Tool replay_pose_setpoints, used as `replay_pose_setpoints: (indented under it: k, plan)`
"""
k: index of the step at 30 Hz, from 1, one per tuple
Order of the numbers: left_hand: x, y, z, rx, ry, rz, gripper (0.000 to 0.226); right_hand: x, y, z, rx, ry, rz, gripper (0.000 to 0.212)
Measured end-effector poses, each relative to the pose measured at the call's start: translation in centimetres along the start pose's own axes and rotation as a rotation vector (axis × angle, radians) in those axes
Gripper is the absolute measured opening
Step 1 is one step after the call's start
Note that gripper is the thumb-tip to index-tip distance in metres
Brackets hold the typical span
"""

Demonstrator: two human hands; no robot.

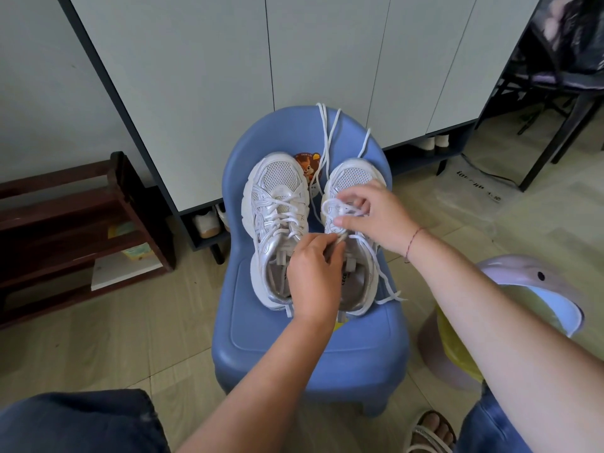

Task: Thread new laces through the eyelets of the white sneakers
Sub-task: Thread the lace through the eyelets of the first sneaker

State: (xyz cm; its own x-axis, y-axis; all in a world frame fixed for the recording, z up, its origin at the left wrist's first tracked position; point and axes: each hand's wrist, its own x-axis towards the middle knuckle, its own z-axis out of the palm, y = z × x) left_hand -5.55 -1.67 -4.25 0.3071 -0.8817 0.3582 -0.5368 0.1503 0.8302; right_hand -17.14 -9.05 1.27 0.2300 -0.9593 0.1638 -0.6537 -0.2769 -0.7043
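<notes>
The right sneaker stands on the right half of the seat of a blue chair, toe to the backrest and heel near the seat's middle. The left sneaker stands just beside it on the left half, turned the same way, with its white lacing crossed over the tongue. We see the lace partly threaded in the right sneaker; its loose lengths run up over the backrest's top edge, and another length trails off the sneaker toward the seat's right edge.

The right hand is curled over the right sneaker's eyelets, thumb and fingertips pinching the lace. The left hand reaches between the two sneakers, its fingers closed on something grey at the right sneaker's tongue; what exactly it pinches we cannot tell. A red string circles the right wrist.

A squirrel sticker shows on the backrest between the two toes. Behind the chair rises a white cabinet; to its left is a dark wooden rack. By the chair's right side sits a pink duck-shaped bin lined in yellow; a sandalled foot rests on the tiled floor.
</notes>
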Motion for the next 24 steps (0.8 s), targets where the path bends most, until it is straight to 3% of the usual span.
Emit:
replay_pose_setpoints:
  k: [4, 11, 16, 18, 20, 22, 24]
  plan:
    - [0.1, 0.0, 0.0, 0.021, -0.001, 0.009, 0.015, 0.0, -0.1, 0.2, -0.124, -0.091, -0.030, 0.012]
    - [0.0, -0.1, 0.1, 0.015, 0.002, 0.004, 0.016, 0.3, -0.4, 0.4, -0.177, -0.104, 0.003, 0.017]
    - [0.0, -0.1, 0.0, -0.012, -0.018, -0.017, 0.016, 0.0, -0.3, -0.2, 0.387, 0.086, 0.172, 0.034]
    - [-0.1, -0.1, -0.1, -0.014, -0.030, -0.016, 0.017, 0.2, -0.9, -1.2, 0.672, 0.167, 0.218, 0.021]
    - [-0.1, -0.1, -0.2, -0.015, -0.037, -0.017, 0.017, 0.4, -1.3, -2.0, 0.773, 0.244, 0.204, 0.007]
    - [-0.1, -0.1, -0.2, -0.013, -0.039, -0.017, 0.017, 0.6, -0.9, -2.0, 0.607, 0.278, 0.193, 0.008]
    - [0.0, 0.0, -0.2, -0.013, -0.037, -0.019, 0.017, 0.6, -0.5, -1.5, 0.303, 0.254, 0.206, 0.034]
